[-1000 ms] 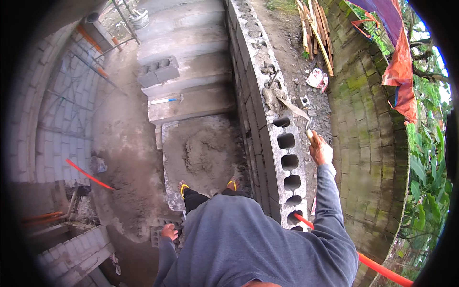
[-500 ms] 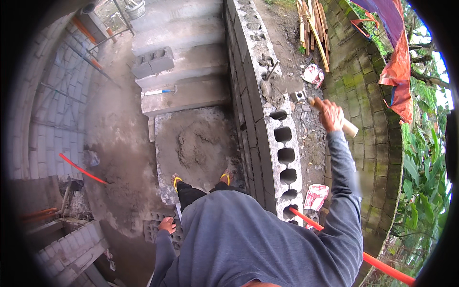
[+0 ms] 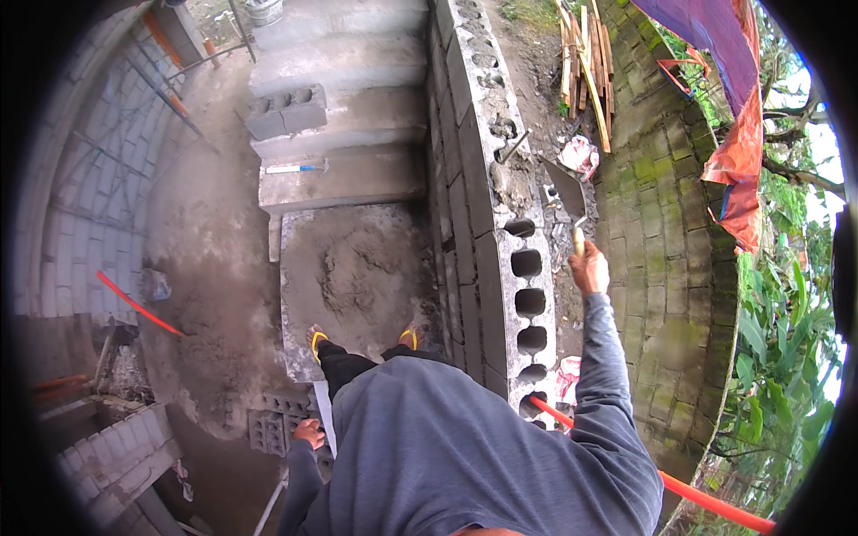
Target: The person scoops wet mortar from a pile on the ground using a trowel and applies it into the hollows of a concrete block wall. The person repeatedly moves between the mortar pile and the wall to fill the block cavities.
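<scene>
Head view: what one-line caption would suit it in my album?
Right hand holding a trowel beside a hollow-block wall, with mounded mortar at the foot of concrete steps.

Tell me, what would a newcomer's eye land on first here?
Probably the right hand gripping a trowel, just right of the hollow-block wall. Next, a bright orange pipe runs from one of the wall's hollows toward the lower right, and yellow flip-flops stand out just below the mound of grey mortar, left of the wall.
</scene>
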Demonstrator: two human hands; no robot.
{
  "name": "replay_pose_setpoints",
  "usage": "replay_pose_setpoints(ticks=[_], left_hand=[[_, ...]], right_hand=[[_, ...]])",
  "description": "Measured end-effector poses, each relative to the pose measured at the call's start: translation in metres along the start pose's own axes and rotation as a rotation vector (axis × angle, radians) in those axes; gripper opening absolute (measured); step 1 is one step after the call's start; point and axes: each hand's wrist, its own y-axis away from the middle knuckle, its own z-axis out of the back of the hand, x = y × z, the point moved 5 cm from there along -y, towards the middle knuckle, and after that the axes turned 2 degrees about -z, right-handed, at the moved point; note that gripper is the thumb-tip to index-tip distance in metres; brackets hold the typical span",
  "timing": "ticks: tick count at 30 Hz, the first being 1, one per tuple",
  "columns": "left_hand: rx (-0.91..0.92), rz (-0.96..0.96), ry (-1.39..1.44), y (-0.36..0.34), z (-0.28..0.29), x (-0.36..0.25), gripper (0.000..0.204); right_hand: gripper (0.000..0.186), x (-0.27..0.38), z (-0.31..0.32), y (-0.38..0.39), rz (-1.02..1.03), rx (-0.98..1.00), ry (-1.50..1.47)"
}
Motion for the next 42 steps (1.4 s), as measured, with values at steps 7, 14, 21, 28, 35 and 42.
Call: replay_pose_setpoints(ticks=[7, 14, 21, 28, 35, 42], left_hand=[[0.025, -0.121, -0.025, 0.004, 0.014, -0.058, 0.038], [-0.150, -0.182, -0.095, 0.000, 0.022, -0.085, 0.037], [0.054, -0.107, -0.193, 0.012, 0.002, -0.075, 0.035], [-0.079, -0.309, -0.443, 0.030, 0.002, -0.146, 0.037], [-0.170, -0.381, -0.319, 0.059, 0.013, -0.186, 0.034], [-0.172, -0.111, -0.445, 0.040, 0.044, -0.184, 0.030]], right_hand=[[0.057, 0.082, -0.026, 0.017, 0.154, -0.024, -0.031], [0.037, 0.041, -0.008, 0.091, 0.052, 0.098, -0.299], [0.024, 0.099, -0.043, 0.187, -0.468, 0.603, -1.345], [0.028, 0.226, -0.087, 0.156, -0.484, 1.099, -2.284], [0.025, 0.257, -0.135, 0.126, -0.655, 0.757, -2.479], [0.024, 0.275, -0.143, 0.152, -0.547, 0.558, -2.754]])
